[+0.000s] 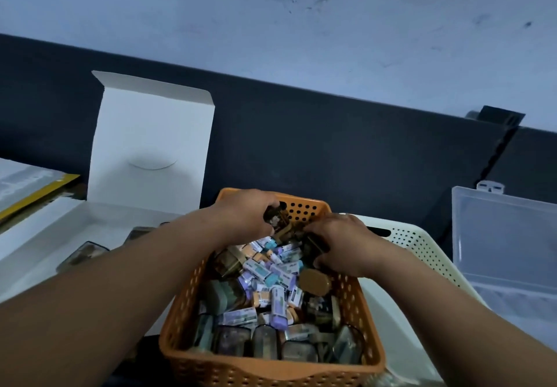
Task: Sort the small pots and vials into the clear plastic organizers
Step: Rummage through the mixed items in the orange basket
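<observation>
An orange perforated basket (180, 320) in front of me is heaped with several small vials with purple, orange and teal labels (272, 275), plus dark pots and small tins. My left hand (245, 216) reaches into the basket's far end and is closed around a dark brown pot (275, 216). My right hand (340, 243) is at the far right of the heap, fingers curled over a dark pot (315, 246). A brown round lid (315, 281) lies just below that hand. A clear plastic organizer (506, 235) stands open at the right.
A white perforated basket (422, 245) sits beside and under the orange one on the right. An open white cardboard box (150, 142) with its lid up stands at the left, with dark tins (83, 254) near it. A dark wall panel runs behind.
</observation>
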Tool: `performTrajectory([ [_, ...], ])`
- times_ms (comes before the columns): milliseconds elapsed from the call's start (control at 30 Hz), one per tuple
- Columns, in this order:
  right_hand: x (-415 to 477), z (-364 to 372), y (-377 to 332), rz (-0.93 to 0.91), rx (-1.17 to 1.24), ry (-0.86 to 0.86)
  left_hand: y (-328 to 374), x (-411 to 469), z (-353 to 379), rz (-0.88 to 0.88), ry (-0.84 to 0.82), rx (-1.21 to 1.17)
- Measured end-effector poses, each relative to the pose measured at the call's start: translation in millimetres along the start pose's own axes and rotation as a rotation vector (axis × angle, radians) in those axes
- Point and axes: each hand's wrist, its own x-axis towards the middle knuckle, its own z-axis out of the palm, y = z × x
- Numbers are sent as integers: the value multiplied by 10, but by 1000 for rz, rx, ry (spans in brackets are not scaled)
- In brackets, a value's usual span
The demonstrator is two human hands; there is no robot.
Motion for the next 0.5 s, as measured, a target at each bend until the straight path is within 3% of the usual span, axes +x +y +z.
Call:
performTrajectory([
  [267, -143, -64, 57, 51, 543, 214, 138, 283, 155, 46, -55, 99],
  [367, -212, -71, 115, 94, 681, 239, 108, 333, 196, 40, -43, 175],
  [500, -287, -45, 175, 124, 772, 239, 98, 324, 173, 28, 1, 102],
])
